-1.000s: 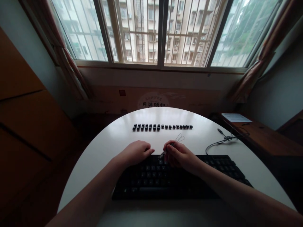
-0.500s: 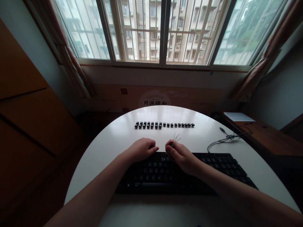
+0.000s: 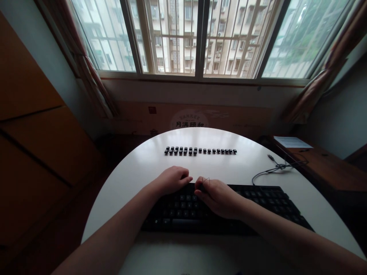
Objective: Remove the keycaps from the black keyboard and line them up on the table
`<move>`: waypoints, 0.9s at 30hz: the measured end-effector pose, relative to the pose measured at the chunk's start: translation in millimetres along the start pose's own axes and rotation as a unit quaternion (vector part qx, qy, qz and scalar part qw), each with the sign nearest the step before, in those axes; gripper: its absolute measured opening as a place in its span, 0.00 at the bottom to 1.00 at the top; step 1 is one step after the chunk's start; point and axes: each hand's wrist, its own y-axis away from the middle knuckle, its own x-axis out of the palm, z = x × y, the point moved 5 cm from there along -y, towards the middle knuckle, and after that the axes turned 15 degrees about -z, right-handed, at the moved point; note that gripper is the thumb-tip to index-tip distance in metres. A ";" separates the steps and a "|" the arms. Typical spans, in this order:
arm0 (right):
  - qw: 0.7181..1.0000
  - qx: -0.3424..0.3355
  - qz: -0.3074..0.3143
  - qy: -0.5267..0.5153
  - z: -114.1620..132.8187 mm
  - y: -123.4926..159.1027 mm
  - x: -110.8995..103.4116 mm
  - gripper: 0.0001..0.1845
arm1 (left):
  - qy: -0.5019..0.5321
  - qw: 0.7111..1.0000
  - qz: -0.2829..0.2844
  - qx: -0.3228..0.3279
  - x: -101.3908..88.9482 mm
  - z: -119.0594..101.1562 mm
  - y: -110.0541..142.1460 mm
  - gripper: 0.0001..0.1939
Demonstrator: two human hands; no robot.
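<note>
White desk, black keyboard on it. Right hand has its grip closed around a thin wire tool over the keyboard; left hand is curled at the back edge, can't tell if it's holding anything. Loose keys are lined up behind, plenty more still on, so looks partway.

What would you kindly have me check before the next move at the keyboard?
1. Right hand gripping the wire tool: ok, wire shows above the fingers.
2. Tool hooked on a key: cannot tell, the hand hides its lower end.
3. Left hand steadying the keyboard: cannot tell, it is at the far edge, but pressure does not show.
4. Loose keycaps lined up, apart from both hands: ok.
5. Cable plug away from the hands: ok.
</note>
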 end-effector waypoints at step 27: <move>0.976 -0.032 -0.203 -0.078 -3.0 10.0 -12.2 0.10 | 0.278 0.951 0.026 -0.131 -22.5 -21.2 -0.5 0.18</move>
